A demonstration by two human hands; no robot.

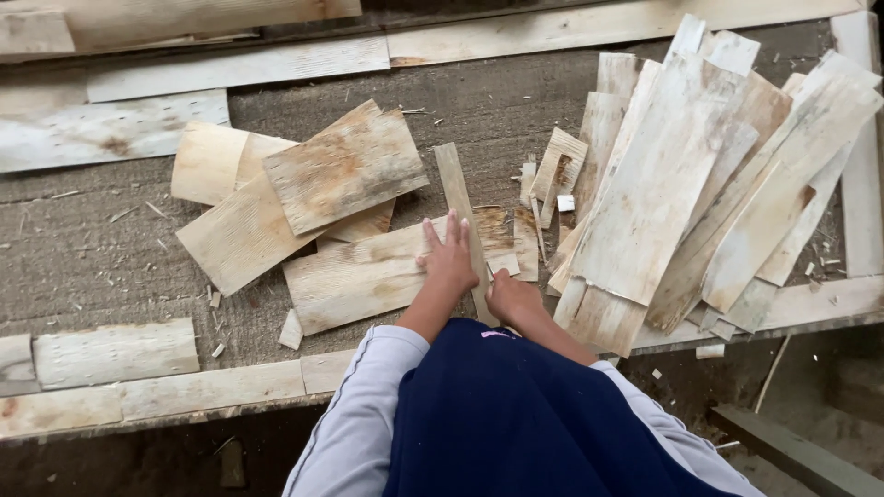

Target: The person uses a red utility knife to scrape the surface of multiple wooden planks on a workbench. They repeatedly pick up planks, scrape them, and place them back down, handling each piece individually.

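Left hand (448, 260) lies flat with fingers spread on a wide veneer sheet (359, 281); right hand (511, 296) pinches a narrow wood strip (460, 213); a veneer pile (700, 184) lies at two o'clock.

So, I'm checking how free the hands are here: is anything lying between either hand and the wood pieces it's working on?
Nothing visible. The left hand lies flat on a wide veneer sheet. The right hand rests against the narrow strip crossing that sheet. The big stack lies off to the right.

We reach both arms toward twelve o'clock: left hand (448, 258) flat, fingers (446, 230) spread; right hand (512, 296) curled, knuckles up.
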